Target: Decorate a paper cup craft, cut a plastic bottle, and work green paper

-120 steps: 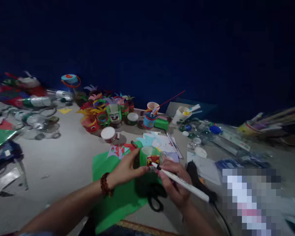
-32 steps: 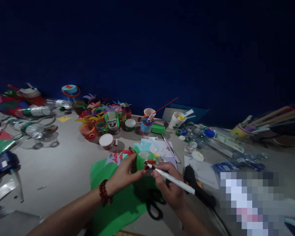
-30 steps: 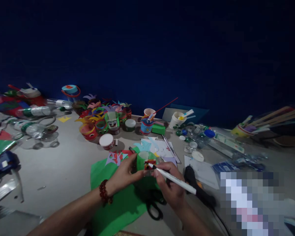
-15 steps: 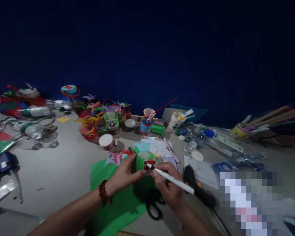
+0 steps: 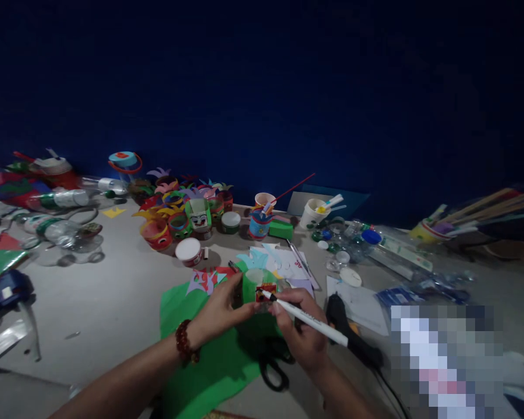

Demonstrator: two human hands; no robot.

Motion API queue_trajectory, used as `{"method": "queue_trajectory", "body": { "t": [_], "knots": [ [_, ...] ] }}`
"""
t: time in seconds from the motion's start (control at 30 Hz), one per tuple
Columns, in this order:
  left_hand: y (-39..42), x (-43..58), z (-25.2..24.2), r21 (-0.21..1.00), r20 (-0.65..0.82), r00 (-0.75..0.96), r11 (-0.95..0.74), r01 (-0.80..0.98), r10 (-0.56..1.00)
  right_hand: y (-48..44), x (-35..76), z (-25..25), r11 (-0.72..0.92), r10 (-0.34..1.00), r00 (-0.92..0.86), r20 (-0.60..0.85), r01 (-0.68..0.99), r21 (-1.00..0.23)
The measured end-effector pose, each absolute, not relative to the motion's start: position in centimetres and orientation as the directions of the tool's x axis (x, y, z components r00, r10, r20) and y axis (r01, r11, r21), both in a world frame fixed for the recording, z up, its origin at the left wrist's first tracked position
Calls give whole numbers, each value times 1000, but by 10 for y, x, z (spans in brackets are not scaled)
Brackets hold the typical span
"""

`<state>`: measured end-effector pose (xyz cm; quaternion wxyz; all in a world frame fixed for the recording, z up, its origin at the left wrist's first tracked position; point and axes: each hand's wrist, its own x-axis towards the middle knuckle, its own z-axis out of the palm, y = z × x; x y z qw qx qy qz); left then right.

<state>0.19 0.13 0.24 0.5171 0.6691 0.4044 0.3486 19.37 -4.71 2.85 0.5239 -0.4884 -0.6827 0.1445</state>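
My left hand (image 5: pixel 222 309) grips a small green paper-wrapped cup (image 5: pixel 255 280) from its left side, holding it above a green paper sheet (image 5: pixel 209 355). A red patch (image 5: pixel 266 291) is stuck on the cup's front. My right hand (image 5: pixel 303 334) pinches a white marker (image 5: pixel 308 318), and its black tip touches that red patch. A beaded bracelet (image 5: pixel 183 342) circles my left wrist.
Black scissors (image 5: pixel 273 366) lie under my hands and a black glue gun (image 5: pixel 347 329) lies to the right. Decorated cups (image 5: pixel 181 209), a white lid (image 5: pixel 188 250), paper cutouts (image 5: pixel 279 260), plastic bottles (image 5: pixel 56 215), bottle caps (image 5: pixel 344 241) and sticks (image 5: pixel 480 212) crowd the grey surface.
The marker tip has shifted by small amounts over the red patch. My left hand keeps the cup in the same place. Four seconds ago the view was aimed slightly differently.
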Motion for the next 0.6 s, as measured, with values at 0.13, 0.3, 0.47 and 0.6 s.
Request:
{"method": "queue_trajectory", "body": {
  "t": [0.13, 0.3, 0.47, 0.6],
  "knots": [
    [2, 2, -1, 979, 51, 437, -131, 154, 898, -47, 194, 26, 476, 832, 8, 554, 500, -723],
    [1, 3, -1, 982, 57, 440, -129, 136, 896, -47, 196, 25, 470, 830, 47, 555, 477, -743],
    [1, 4, 1, 982, 44, 437, -119, 146, 899, -46, 195, 28, 482, 827, 35, 560, 467, -741],
    [1, 4, 0, 984, 47, 437, -118, 136, 898, -46, 194, 27, 471, 833, 56, 551, 451, -758]
  ]
}}
